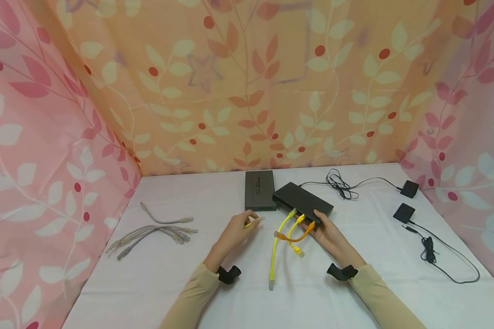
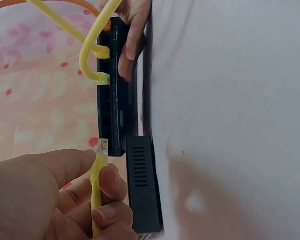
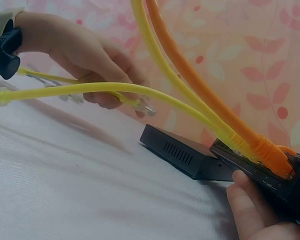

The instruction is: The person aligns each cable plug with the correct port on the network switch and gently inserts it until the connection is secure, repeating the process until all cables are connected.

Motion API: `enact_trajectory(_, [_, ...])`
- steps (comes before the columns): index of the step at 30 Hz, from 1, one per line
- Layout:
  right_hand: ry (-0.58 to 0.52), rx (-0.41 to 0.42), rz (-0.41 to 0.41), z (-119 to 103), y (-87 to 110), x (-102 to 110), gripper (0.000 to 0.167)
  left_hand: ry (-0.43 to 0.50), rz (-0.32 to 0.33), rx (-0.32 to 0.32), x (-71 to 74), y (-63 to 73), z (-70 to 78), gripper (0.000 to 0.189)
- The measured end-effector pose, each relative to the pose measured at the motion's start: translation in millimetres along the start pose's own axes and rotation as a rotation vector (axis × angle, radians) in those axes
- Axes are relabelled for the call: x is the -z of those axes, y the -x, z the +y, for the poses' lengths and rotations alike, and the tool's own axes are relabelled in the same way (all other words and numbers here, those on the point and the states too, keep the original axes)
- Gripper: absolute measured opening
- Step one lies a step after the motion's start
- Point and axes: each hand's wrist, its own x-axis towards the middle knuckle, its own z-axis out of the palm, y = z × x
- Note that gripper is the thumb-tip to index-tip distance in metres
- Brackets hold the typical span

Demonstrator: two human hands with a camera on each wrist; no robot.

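Note:
My right hand (image 1: 331, 235) grips a black network switch (image 1: 302, 201) by its right end, fingers underneath, and tilts it up off the table. Two yellow network cables (image 1: 275, 246) and an orange network cable (image 1: 298, 238) are plugged into its port side, their other ends loose. Between thumb and fingers, my left hand (image 1: 232, 235) pinches a third yellow network cable (image 2: 96, 195) just behind its clear plug (image 2: 102, 146). In the left wrist view that plug points at the free ports near the switch's other end. Most of this cable is hidden by the hand.
Behind the left hand, a second black switch (image 1: 259, 189) lies flat. Several grey network cables (image 1: 152, 233) are at the left. On the right are two power adapters, one (image 1: 409, 188) with its coiled cord (image 1: 341, 185) running to the held switch, the other (image 1: 404, 212) with a loose plug.

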Motion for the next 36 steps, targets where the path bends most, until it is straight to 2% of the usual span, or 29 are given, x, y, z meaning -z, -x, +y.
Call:
enact_trajectory(12, [-0.024, -0.006, 0.001, -0.6, -3.1, 0.0, 0.066, 0.079, -0.051, -0.004, -14.9, -14.1, 10.1, 0.026])
enact_trajectory(23, [-0.029, -0.009, -0.008, -1.5, -2.7, 0.1, 0.066, 0.074, -0.038, 0.024, -28.0, -29.3, 26.3, 0.028])
enact_trajectory(36, [0.006, 0.010, -0.037, -0.1, -2.4, 3.1, 0.066, 0.131, -0.010, 0.004, -39.1, -40.0, 34.8, 0.028])
